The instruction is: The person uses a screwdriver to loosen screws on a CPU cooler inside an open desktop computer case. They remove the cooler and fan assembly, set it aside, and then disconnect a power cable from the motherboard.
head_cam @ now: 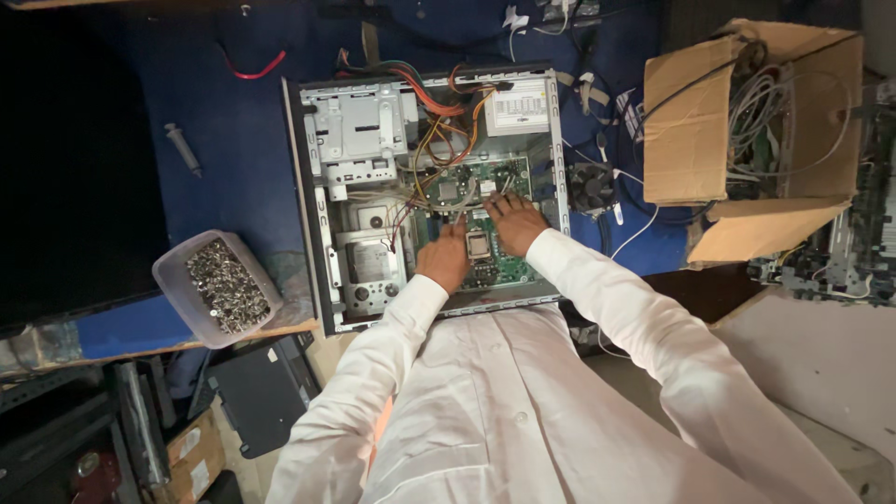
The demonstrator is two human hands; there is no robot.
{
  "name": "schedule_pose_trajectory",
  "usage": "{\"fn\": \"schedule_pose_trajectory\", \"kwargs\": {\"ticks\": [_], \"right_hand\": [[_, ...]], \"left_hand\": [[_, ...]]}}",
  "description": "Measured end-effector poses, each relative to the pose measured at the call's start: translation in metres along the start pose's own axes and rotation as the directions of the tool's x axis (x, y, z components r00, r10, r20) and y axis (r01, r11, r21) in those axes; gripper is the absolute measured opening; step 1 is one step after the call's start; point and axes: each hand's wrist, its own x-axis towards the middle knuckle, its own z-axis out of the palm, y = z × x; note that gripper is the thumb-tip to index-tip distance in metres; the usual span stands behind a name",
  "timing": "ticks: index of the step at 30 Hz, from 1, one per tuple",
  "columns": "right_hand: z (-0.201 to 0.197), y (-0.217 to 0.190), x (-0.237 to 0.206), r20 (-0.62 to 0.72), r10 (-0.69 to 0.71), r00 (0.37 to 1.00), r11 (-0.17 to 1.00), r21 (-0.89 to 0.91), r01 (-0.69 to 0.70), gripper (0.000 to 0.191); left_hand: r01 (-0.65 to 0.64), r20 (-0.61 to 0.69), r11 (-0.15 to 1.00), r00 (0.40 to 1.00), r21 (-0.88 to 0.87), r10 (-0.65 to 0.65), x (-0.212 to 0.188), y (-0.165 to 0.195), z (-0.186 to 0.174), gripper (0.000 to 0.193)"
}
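Both hands inside open PC case (308,187) on desk (233,140): left hand (444,259) flat, fingers apart, on mainboard (499,266) beside CPU socket (478,245); right hand (514,221) spread, gripping nothing. Risk, imo: fingers snag loose wires (439,131) or press socket, bending pins.

Computer repair workshop: opened PC case (317,187), tub of screws (217,287), cardboard box of cables (691,140)

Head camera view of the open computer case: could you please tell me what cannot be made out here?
- Left hand and right hand: their backs hide whether the fingertips grip anything on the circuit board.
- Cardboard box: tangled cables hide its deeper contents.
- Plastic tub: metal bits too small to identify.
- Left edge: dark, nothing readable.
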Motion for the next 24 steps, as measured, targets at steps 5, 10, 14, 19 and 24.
{"fn": "schedule_pose_trajectory", "kwargs": {"ticks": [5,10,14,19,24], "right_hand": [[-0.003,-0.003,-0.003,-0.008,0.012,1.000,0.998,0.068,-0.012,0.089],[0.001,-0.002,0.000,-0.008,0.009,1.000,0.997,0.082,-0.009,0.091],[0.004,0.001,0.000,-0.023,0.000,1.000,0.997,0.074,0.001,0.089],[-0.008,0.001,0.003,-0.149,-0.060,0.987,0.998,-0.015,0.058,0.075],[-0.050,-0.006,0.039,-0.279,0.325,0.904,0.879,0.442,-0.180,0.045]], "left_hand": [[0.056,-0.006,0.994,0.998,-0.090,-0.057,0.001,-0.003,0.000,0.092],[0.113,0.082,0.994,0.990,0.010,-0.113,0.016,-0.010,0.006,0.080],[0.115,0.104,0.993,0.988,0.014,-0.115,0.020,-0.013,0.011,0.082],[0.097,0.104,0.995,0.990,0.005,-0.097,0.018,-0.016,0.006,0.079],[-0.107,0.045,0.994,0.993,0.009,0.106,-0.018,-0.016,-0.011,0.051]]}}
